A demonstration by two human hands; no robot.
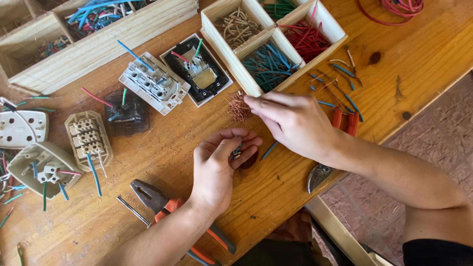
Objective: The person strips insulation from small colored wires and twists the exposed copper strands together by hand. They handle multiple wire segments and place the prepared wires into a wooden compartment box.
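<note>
Several short wire offcuts point(235, 151), blue and dark, cupped in left hand point(217, 167), fingers curled loosely around them, palm up over wooden table point(162, 157). Right hand point(290, 123) extended just beyond, fingertips narrowed to pinch at edge of loose copper strand tuft point(240, 107); whether anything was actually pinched could not be told. Tuft lying on table, just beside nearest corner of divided tray.

Close by: stray blue wire piece point(269, 150) under right hand; red-handled cutters point(325, 162) partly hidden beneath right wrist, metal nose overhanging table edge. Orange-handled pliers point(162, 204) and thin metal rod point(132, 210) beside left forearm. Scattered blue and bare wire scraps point(340, 83) right of tray.

Divided wooden tray point(241, 74), four compartments: tan pieces point(237, 22) far left, green pieces point(278, 9) far right, teal-blue pieces point(268, 65) near left, red pieces point(306, 40) near right.

Further left: black-backed switch module in white frame point(197, 69); white socket block point(153, 83) with blue wire; dark translucent module point(127, 113) with red lead; beige terminal unit point(88, 138); beige socket housing point(42, 170); white socket faceplate point(22, 128).

Long wooden trough point(98, 47) along far edge, mixed coloured wires inside. Red wire coil point(394, 10) at far right corner.
</note>
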